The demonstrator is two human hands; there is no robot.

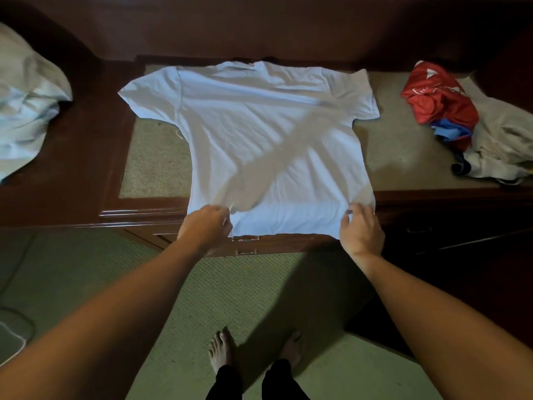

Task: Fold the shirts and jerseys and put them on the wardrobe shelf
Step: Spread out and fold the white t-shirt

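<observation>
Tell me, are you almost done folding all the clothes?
Not nearly. Nothing looks folded yet. The white T-shirt lies spread flat on the wooden dresser, and the left hand and right hand grip its bottom corners. The red jersey and the pale garment beside it wait crumpled. No wardrobe shelf shows.

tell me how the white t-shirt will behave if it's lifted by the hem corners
The white t-shirt is probably floppy: it lies creased on the dresser top, its hem draping over the front edge. Lifted by the left hand and right hand, it would likely sag in the middle. It looks thin and light, so it should slide easily.
</observation>
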